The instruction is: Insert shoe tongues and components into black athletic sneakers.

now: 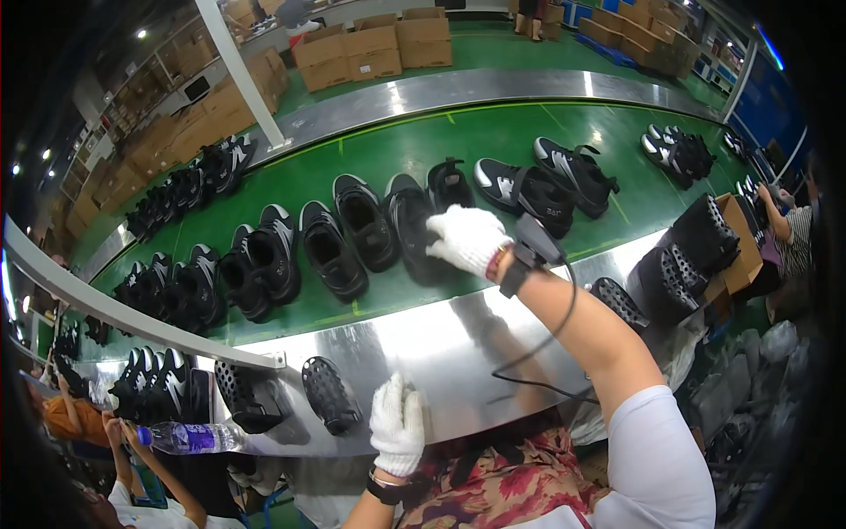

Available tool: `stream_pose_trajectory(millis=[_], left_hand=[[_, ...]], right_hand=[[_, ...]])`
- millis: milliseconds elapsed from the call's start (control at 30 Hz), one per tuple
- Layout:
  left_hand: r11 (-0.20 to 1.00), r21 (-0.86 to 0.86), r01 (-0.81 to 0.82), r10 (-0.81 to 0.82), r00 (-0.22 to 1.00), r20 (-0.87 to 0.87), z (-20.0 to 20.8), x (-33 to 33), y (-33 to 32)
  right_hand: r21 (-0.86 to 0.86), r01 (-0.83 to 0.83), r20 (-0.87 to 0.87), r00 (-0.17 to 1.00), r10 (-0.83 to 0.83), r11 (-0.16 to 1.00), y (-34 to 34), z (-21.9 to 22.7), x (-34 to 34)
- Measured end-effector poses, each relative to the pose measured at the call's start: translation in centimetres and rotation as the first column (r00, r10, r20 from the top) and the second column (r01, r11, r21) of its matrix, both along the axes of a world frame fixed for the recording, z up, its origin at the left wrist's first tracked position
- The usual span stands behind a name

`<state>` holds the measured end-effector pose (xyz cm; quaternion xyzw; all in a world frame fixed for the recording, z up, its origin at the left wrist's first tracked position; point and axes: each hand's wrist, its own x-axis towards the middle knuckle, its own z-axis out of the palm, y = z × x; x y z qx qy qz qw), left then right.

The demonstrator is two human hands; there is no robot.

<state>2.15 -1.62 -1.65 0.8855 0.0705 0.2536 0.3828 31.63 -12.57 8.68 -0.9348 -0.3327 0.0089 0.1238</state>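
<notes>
My right hand (469, 240), in a white knitted glove, reaches over the green conveyor belt (493, 128). Its fingers are curled at the side of a black sneaker (409, 216) with a grey toe, whose heel end is blurred. Close behind that hand stands another black shoe (449, 183) with a heel loop. To the left, a pair of black sneakers (333, 251) points away from me. My left hand (397, 425), also gloved, is over the metal ledge (458, 361) near my body, fingers stretched out and holding nothing. Beside it lies a black perforated shoe-shaped piece (330, 394).
More sneakers (577, 176) stand along the belt on both sides. A dark device with a cable (539, 238) is by my right wrist. A bottle (189, 438) lies left, below a curved white rail (150, 317). Perforated black pieces (674, 273) are stacked right, by a carton (738, 242).
</notes>
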Motion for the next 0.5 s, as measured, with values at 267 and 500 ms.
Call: stream_pose_trajectory(millis=[267, 500], left_hand=[[0.983, -0.177, 0.046, -0.056, 0.997, -0.050, 1.4, 5.9, -1.3], [0.994, -0.073, 0.078, -0.090, 0.982, -0.169, 2.2, 5.8, -5.6]], right_hand=[[0.117, -0.149, -0.142, 0.976, 0.165, 0.982, -11.5, 2.5, -14.8], [0.339, 0.005, 0.039, 0.999, -0.020, 0.941, -22.9, 1.6, -17.1]])
